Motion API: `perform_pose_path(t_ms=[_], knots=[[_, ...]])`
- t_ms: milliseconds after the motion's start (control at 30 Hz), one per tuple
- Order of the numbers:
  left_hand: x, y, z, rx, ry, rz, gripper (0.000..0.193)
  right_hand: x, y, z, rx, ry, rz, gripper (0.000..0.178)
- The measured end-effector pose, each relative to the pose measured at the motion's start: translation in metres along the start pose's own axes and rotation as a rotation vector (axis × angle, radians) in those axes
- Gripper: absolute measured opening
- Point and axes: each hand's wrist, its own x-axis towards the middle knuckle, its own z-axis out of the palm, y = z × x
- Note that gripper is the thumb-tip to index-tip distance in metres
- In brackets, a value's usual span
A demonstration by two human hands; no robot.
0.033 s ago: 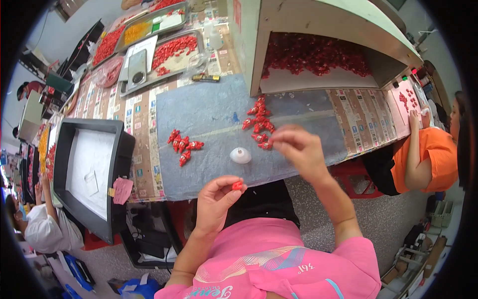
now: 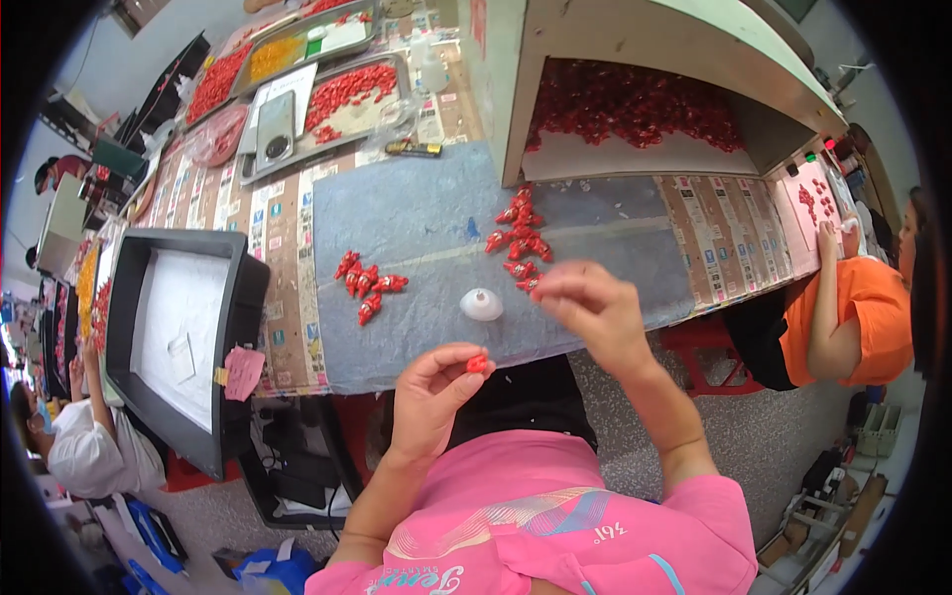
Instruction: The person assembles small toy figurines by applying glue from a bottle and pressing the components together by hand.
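My left hand (image 2: pixel 436 390) is closed, pinching a small red plastic piece (image 2: pixel 478 365) between thumb and fingers above the table's near edge. My right hand (image 2: pixel 600 312) is held above the table, thumb and fingertips together beside the lowest of the right-hand red figures (image 2: pixel 521 241). A speck of red shows at those fingertips; whether it is held or lies behind them I cannot tell. Between the hands stands a white rounded bottle-like thing (image 2: pixel 481 305) with a small tip on top. To its left lies a smaller cluster of red figures (image 2: pixel 367 283).
A white box (image 2: pixel 511 99) with a heap of red pieces inside stands at the back right. Left is a black tray (image 2: pixel 253 297). Behind are a metal tray (image 2: pixel 402 99) of red parts, a phone (image 2: pixel 276 129) and a marker-like tube (image 2: pixel 414 149). A person in orange (image 2: pixel 863 307) sits at the right.
My right hand has shifted slightly left and down, and a speck of red now shows at its fingertips. The left hand keeps its pinch on the red piece.
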Motion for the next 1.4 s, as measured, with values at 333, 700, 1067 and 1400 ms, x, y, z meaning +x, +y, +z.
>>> perform_pose_path(t_ms=[333, 700, 1067, 1400], knots=[[0.003, -0.003, 0.001, -0.005, -0.026, 0.049, 0.024, -0.051, -0.008, 0.048, 0.141, -0.051, 0.033, 0.023], [0.003, -0.006, 0.006, 0.239, -0.01, 0.25, 0.023, -0.053, -0.007, 0.05, -0.041, 0.074, -0.038, 0.02], [0.0, -0.004, 0.008, 0.635, 0.045, 0.55, 0.021, -0.049, -0.007, 0.047, -0.112, 0.024, -0.24, 0.02], [0.002, -0.003, 0.009, 0.703, 0.007, 0.665, 0.02, -0.052, -0.003, 0.048, -0.085, 0.021, -0.261, 0.021]])
